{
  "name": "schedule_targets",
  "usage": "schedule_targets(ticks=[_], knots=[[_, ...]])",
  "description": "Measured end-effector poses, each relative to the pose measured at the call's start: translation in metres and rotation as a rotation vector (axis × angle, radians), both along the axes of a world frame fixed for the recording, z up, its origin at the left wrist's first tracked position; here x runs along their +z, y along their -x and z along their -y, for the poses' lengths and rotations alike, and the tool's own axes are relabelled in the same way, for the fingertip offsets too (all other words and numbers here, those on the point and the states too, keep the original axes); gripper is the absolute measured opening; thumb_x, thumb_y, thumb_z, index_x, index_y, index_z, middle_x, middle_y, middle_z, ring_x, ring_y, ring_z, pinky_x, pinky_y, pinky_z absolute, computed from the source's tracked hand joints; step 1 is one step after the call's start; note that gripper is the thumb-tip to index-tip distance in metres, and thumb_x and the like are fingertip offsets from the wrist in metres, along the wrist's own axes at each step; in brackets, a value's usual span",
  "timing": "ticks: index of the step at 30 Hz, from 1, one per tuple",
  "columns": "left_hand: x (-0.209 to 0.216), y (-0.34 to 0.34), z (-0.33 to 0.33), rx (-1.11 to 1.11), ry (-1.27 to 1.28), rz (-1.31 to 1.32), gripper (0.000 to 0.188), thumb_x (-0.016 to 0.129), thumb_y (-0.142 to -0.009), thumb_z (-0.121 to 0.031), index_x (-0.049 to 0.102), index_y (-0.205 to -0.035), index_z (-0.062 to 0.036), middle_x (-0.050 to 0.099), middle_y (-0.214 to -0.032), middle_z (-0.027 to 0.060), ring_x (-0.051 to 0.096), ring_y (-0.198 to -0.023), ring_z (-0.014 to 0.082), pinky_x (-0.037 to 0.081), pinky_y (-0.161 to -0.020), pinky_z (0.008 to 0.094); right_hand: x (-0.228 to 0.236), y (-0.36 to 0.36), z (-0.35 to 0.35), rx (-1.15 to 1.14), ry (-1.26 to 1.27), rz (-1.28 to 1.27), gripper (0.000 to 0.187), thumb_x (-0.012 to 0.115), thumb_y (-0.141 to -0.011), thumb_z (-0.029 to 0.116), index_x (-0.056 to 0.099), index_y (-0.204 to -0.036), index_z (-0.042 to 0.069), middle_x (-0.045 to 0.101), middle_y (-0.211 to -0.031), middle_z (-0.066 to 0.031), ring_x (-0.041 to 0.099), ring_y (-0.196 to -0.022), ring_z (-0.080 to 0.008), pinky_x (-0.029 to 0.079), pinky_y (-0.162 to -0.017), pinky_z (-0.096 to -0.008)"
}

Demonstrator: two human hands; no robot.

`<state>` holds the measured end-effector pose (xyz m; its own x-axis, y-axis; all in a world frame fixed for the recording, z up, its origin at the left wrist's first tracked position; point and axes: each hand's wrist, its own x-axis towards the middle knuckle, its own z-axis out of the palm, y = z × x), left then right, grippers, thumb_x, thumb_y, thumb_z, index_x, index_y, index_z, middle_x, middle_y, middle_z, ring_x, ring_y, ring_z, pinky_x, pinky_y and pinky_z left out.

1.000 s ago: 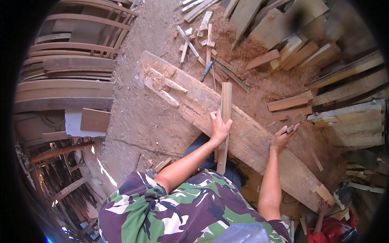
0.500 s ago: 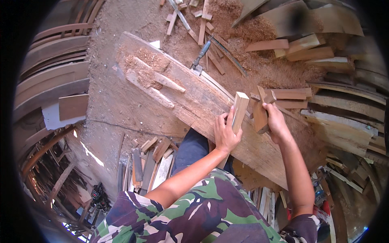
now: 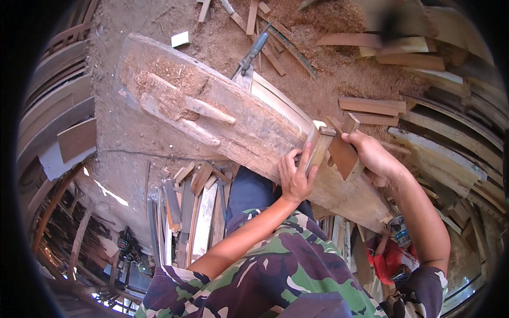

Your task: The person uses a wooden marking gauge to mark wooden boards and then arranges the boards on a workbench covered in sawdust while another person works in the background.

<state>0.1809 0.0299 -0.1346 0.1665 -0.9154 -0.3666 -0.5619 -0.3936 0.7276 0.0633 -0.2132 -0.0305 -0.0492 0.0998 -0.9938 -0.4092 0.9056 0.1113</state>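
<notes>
My left hand [image 3: 294, 177] grips a pale wooden stick [image 3: 318, 144] that stands nearly on end against a long rough plank [image 3: 249, 124]. My right hand [image 3: 374, 153] holds a flat brown piece of wood [image 3: 343, 152] right beside the stick, over the plank's near part. The plank runs diagonally from upper left to lower right and carries sawdust and two short wooden pieces [image 3: 209, 110] further up.
A blue-handled tool [image 3: 250, 56] lies at the plank's far edge. Offcuts and sawdust [image 3: 371, 106] cover the ground at the right. Curved timber stacks [image 3: 55, 95] stand at the left, loose slats [image 3: 193, 206] below the plank. A red item [image 3: 389, 257] lies at lower right.
The stick has gone from lying flat on the plank to standing on end in my left hand. My right hand left the plank and picked up the brown piece.
</notes>
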Motion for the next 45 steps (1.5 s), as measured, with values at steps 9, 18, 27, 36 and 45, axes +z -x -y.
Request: schedule_targets(ticks=[9,18,27,36,45], knots=[[0.000,-0.003,-0.001,-0.017,-0.013,-0.001,0.068,0.052,-0.109,-0.052,0.047,-0.166,-0.0153,0.057,-0.122,0.0170,0.053,-0.105,0.0342,0.042,-0.097,0.0495,-0.030,0.000,-0.007,0.371,0.099,0.022,0.043,0.047,-0.114,0.036,0.059,-0.135,0.001,0.065,-0.129,-0.0127,0.059,-0.120,-0.0213,0.048,-0.105,-0.0403],[-0.003,-0.001,-0.003,-0.005,-0.008,0.005,0.067,0.053,-0.109,-0.052,0.048,-0.166,-0.0159,0.057,-0.118,0.0159,0.054,-0.103,0.0330,0.042,-0.095,0.0485,-0.049,0.009,-0.010,0.314,0.111,0.043,0.038,0.050,-0.114,0.032,0.059,-0.137,0.002,0.067,-0.125,-0.0095,0.060,-0.114,-0.0181,0.049,-0.101,-0.0356],[-0.001,0.005,-0.001,0.035,0.025,0.056,0.066,0.053,-0.109,-0.050,0.049,-0.165,-0.0151,0.057,-0.116,0.0165,0.055,-0.104,0.0341,0.043,-0.095,0.0489,-0.033,0.052,-0.026,0.815,0.470,0.342,0.038,0.051,-0.113,0.033,0.065,-0.128,0.001,0.067,-0.123,-0.0104,0.063,-0.114,-0.0196,0.048,-0.104,-0.0345],[-0.001,0.003,0.000,0.006,0.037,0.061,0.067,0.053,-0.109,-0.050,0.047,-0.166,-0.0152,0.058,-0.116,0.0154,0.055,-0.104,0.0339,0.044,-0.094,0.0487,0.011,-0.006,-0.005,0.153,0.207,-0.057,0.040,0.050,-0.113,0.036,0.065,-0.123,0.000,0.066,-0.121,-0.0126,0.062,-0.109,-0.0212,0.049,-0.099,-0.0353],[0.000,0.002,0.000,0.019,0.041,0.061,0.068,0.054,-0.109,-0.050,0.047,-0.166,-0.0158,0.058,-0.116,0.0146,0.055,-0.102,0.0327,0.043,-0.093,0.0480,-0.054,0.042,-0.026,0.816,0.473,0.246,0.039,0.047,-0.113,0.033,0.064,-0.129,0.003,0.067,-0.118,-0.0134,0.062,-0.105,-0.0230,0.050,-0.096,-0.0362]])
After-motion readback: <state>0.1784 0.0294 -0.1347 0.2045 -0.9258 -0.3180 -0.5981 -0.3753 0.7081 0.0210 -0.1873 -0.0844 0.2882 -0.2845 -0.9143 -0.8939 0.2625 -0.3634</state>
